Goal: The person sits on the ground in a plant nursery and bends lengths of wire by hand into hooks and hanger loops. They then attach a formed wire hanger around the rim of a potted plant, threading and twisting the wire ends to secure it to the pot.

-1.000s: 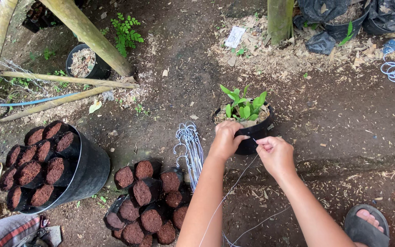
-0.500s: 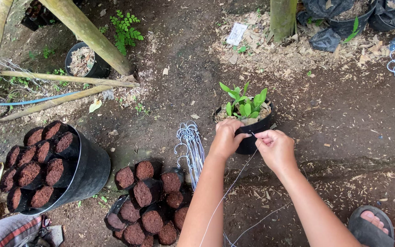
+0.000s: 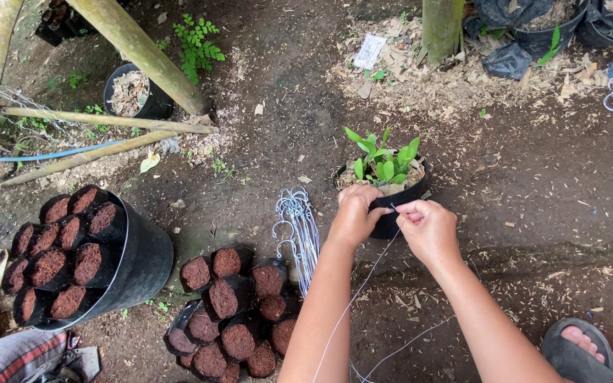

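big black tub (image 3: 140, 259) of brown coir plugs lies tipped at far left, loose black-wrapped plugs (image 3: 232, 312) heaped beside it on the dirt, a bundle of wire hooks (image 3: 298, 227) just left of the arms. black pot (image 3: 391, 202) with green seedlings (image 3: 383, 159) sits right ahead of both hands — left hand (image 3: 352, 216) curled shut against its near rim, right hand (image 3: 427, 227) beside it, fingers pinched closed on a thin wire (image 3: 363, 284) that runs from the rim back down between the forearms.
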`<state>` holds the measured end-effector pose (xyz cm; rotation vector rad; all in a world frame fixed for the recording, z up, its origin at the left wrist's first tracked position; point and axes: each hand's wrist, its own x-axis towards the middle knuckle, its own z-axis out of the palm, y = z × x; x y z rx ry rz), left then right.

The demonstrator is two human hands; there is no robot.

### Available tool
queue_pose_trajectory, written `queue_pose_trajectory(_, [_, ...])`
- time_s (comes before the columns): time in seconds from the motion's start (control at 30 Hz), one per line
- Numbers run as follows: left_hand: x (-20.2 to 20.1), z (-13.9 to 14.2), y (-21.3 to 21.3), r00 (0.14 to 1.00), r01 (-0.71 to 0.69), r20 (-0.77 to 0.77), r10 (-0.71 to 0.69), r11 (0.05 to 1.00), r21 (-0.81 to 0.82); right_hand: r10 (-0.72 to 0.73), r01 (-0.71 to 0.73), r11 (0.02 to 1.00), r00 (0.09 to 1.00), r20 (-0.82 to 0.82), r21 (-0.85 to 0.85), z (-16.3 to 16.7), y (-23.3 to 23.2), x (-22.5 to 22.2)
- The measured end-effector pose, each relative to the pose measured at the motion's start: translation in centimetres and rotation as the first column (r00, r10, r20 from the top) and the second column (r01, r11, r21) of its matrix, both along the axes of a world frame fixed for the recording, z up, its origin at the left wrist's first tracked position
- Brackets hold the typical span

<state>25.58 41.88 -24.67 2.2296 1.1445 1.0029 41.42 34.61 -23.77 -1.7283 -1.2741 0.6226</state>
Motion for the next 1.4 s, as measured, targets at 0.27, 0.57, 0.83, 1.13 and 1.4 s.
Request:
queue_pose_trajectory(0.27, [0.1, 0.4, -0.6, 1.0, -0.015, -0.007, 0.015, 0.999, -0.043, -0.001, 0.001, 0.999, 1.0, -0.006, -0.034, 0.2, -0.3, 0.1])
queue_pose_trajectory(0.57, [0.5, -0.4, -0.4, 1.0, -0.016, 0.002, 0.016, 1.0, 0.0, -0.026, 0.027, 0.994, 1.0, 0.011, -0.103, -0.1, 0.4, 0.2])
queue_pose_trajectory(0.83, [0.6, -0.4, -0.3, 0.999, 0.025, -0.027, -0.024, 0.998, 0.051, 0.006, -0.007, 0.999, 0.998, 0.058, 0.032, -0.6, 1.1, 0.2])
queue_pose_trajectory(1.13, [0.5, -0.2, -1.6, 0.999, 0.022, -0.029, -0.021, 0.999, 0.045, 0.052, -0.078, 0.981, 0.988, 0.146, 0.176, 1.3, -2.7, -0.6])
queue_pose_trajectory(1.4, [0.6, -0.8, -3.6, 1.0, 0.012, -0.018, -0.01, 0.993, 0.116, -0.024, -0.046, 0.97, 0.958, 0.285, 0.237, 0.5, -5.4, -1.1])
